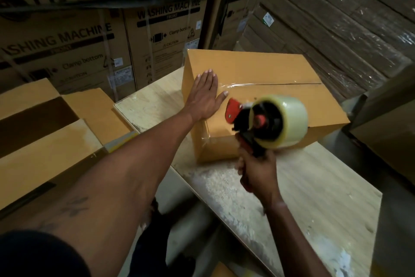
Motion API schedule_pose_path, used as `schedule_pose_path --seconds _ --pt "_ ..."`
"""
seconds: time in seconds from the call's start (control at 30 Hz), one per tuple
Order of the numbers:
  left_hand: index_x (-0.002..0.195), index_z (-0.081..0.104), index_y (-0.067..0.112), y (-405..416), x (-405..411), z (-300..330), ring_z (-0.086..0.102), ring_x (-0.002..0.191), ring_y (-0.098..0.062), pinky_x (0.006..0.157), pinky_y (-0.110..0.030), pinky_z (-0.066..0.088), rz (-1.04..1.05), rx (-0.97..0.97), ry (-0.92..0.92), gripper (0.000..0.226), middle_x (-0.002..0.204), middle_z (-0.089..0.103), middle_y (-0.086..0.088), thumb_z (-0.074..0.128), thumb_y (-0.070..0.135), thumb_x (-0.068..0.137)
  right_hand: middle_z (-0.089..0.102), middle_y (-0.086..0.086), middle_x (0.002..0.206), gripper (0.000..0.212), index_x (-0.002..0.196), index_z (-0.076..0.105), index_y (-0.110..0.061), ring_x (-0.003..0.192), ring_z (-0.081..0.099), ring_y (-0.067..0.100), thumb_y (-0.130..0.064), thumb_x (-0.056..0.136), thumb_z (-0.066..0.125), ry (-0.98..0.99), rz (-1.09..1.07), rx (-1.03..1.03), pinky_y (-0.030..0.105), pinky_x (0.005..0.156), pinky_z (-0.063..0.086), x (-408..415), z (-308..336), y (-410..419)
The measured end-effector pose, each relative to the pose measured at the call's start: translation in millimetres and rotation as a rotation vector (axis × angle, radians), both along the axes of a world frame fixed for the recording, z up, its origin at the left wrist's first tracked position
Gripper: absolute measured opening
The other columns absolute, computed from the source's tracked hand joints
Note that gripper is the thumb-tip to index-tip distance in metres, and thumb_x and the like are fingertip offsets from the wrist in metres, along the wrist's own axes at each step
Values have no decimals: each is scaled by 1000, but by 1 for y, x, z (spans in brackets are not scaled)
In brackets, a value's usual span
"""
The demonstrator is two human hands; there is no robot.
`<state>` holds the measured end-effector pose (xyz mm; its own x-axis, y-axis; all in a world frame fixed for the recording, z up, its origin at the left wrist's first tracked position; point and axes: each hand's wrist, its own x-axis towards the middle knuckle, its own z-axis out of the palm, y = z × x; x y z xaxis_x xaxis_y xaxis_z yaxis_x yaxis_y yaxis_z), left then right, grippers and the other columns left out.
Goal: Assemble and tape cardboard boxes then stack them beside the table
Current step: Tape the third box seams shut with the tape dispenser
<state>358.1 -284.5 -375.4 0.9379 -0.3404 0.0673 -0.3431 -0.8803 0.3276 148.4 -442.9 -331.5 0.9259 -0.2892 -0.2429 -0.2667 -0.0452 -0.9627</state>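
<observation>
Pale wooden table (314, 187) (scuffed white in patches), closed cardboard box (258, 68) resting on its far end

The tape gun (258, 124) handle is buried in the right hand (256, 171), and that whole grip is smeared with motion blur — can't make out individual fingers. The roll also covers the box (258, 68) corner at about 4 o'clock. The left hand (205, 95) lies flat over the near end of the taped seam, so the tape's start is hidden. At 9 o'clock the open boxes (56, 124) run off the left edge. The washing machine cartons (157, 36) at 12 o'clock are cropped at the top, small label print unreadable. The table (314, 187) gets cut off at the bottom — so does the dark sleeve (33, 256) at 7 o'clock.
</observation>
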Motion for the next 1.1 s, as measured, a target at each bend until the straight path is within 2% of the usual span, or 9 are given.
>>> schedule_pose_path --seconds 0.1,0.27,0.37,0.53,0.67,0.73,0.9,1.0,1.1 --pt "164 -5 2 1 0 -4 -16 159 -26 129 -42 -9 10 -149 -14 77 172 -13 -18 16 53 110 57 9 56 10 94 67 -3 45 51 19 -10 94 74 -22 -31 35 27 46 40 56 9 3" --pt "164 -16 13 0 -15 -8 -27 156 -18 126 -34 -12 180 -739 106 79 170 -27 -6 30 50 111 51 11 58 15 78 61 -2 48 48 22 -1 91 69 -23 -34 55 29 51 41 106 7 15" --pt "163 -16 22 -6 -29 -11 -21 156 -8 124 -29 -5 308 -1028 206 73 171 -26 2 28 48 112 50 7 56 24 65 61 -11 48 47 22 -2 87 68 3 -22 68 32 54 41 113 -1 16" --pt "159 -7 52 -16 -51 -43 -2 159 -7 131 -45 8 353 -1327 263 65 172 -12 17 16 71 102 51 6 54 27 65 59 -12 46 48 20 -1 90 64 22 -36 109 30 51 41 116 -6 12" --pt "156 -3 64 -11 -78 -94 3 161 -15 128 -58 15 319 -1274 432 73 174 -3 17 14 91 89 52 5 54 30 63 60 -14 47 48 20 -2 90 64 8 -43 138 28 50 41 114 -7 11" --pt "156 -7 62 -2 -92 -96 -2 161 -17 129 -59 9 354 -1202 483 84 174 -8 14 10 97 82 51 4 54 29 64 59 -13 48 48 20 -2 90 64 8 -39 152 28 50 41 113 -5 11" --pt "165 -10 34 -1 -101 -34 -20 157 -7 126 -35 -9 202 -1192 142 98 171 -21 15 -1 88 83 49 4 53 28 64 57 -12 46 47 19 0 89 63 12 -37 154 28 49 40 112 -2 13" --pt "167 1 21 -8 -95 -29 -23 158 -15 127 -62 -1 15 -1021 9 110 171 -20 17 -3 90 82 48 4 52 26 66 56 -10 43 46 18 1 89 62 9 -50 157 27 48 38 112 -1 14" --pt "166 13 8 -4 -94 -42 -19 159 -24 126 -64 13 -114 -904 -94 116 172 -13 19 4 91 84 49 4 52 25 67 56 -9 44 46 19 0 89 62 1 -51 145 27 47 39 112 -1 14"
